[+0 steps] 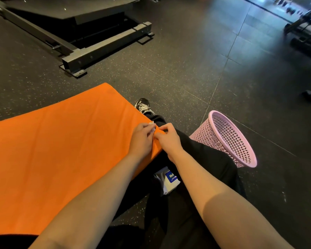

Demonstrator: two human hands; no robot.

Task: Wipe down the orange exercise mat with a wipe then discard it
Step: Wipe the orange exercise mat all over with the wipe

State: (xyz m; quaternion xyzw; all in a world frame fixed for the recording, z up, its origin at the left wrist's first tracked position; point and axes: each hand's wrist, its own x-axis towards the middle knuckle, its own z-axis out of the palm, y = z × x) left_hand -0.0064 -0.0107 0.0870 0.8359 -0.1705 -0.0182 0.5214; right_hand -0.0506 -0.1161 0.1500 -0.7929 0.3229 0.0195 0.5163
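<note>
Left hand point(142, 139) at the right edge of the orange exercise mat point(61, 150), fingers curled, pinching a small white wipe point(153, 129) that shows only as crumpled slivers between the fingertips. Right hand point(169, 140) just beside it, fingers curled too, tips meeting the left's at the same edge. Cannot tell whether these tips grip the wipe, the mat or nothing. Both bare forearms reaching in from the bottom of the view.

Mat thick and padded, matte, with shallow creases across a smooth skin and a rounded far corner. Long stretch of open orange to the left of the hands, running out of view at the left side. Right edge pressed close against a leg in loose black trousers point(205, 155), ending in a black-and-white laced shoe point(143, 105).

Between mat and leg, a silvery wipe packet point(167, 180) with a blue label, partly hidden under the right forearm.

Right of the leg, a pink plastic basket point(203, 139), latticed wall, round rim, tilted with its mouth up and to the right.

All around, a black rubber floor point(187, 78), speckled, in large square tiles, wide and open ahead. Far left, the squared black steel frame point(106, 49) of a gym machine; far right, blurred dark racks point(303, 33).
</note>
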